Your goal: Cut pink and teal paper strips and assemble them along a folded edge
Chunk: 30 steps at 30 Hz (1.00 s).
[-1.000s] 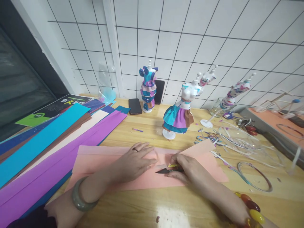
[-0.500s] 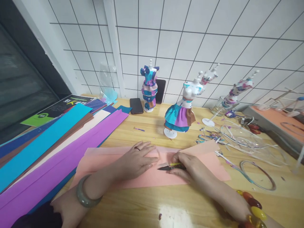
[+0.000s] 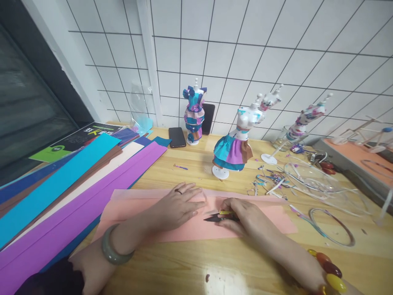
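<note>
Here, the left hand lies palm down, fingers a little apart, resting on a pink sheet that stretches beneath both hands across the desk. Near it, the right hand is clamped around small snips with dark blades and a bit of yellow at the grip; the tips point toward the left hand, and whether they touch the sheet I cannot tell. Beyond the right hand stands a skirted dress form in turquoise, purple and brown. Farther off, beyond the left hand, are a dark phone and a ruffled dress form. Left of the left hand runs a purple strip, with a turquoise strip farther left. Right of the right hand lies a thin loop.
</note>
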{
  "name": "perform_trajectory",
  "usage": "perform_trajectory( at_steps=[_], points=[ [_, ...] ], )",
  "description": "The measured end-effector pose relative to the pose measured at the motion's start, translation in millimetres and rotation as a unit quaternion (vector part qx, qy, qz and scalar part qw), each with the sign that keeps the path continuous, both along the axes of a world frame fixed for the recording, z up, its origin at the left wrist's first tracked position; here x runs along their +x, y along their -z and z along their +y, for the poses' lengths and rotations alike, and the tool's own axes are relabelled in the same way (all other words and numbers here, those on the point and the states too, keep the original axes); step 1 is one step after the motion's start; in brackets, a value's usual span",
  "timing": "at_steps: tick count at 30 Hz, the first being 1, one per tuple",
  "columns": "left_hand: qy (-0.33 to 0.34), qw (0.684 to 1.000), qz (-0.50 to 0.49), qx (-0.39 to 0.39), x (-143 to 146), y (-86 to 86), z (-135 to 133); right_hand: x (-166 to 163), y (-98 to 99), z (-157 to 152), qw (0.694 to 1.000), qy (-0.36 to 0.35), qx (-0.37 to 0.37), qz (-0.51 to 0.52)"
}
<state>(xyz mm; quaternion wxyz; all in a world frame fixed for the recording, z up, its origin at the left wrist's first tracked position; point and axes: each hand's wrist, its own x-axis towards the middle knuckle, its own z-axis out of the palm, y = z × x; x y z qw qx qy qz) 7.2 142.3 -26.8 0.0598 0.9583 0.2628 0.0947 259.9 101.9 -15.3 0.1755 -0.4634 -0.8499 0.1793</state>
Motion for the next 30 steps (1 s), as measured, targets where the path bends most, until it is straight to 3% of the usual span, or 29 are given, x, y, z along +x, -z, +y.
perform_trajectory(
  at_steps=[30],
  points=[
    [0.001,1.0,-0.014,-0.009,-0.8,2.3,-1.0,-10.2,1.8,-0.5,1.0,-0.017,0.019,0.016]
  ],
)
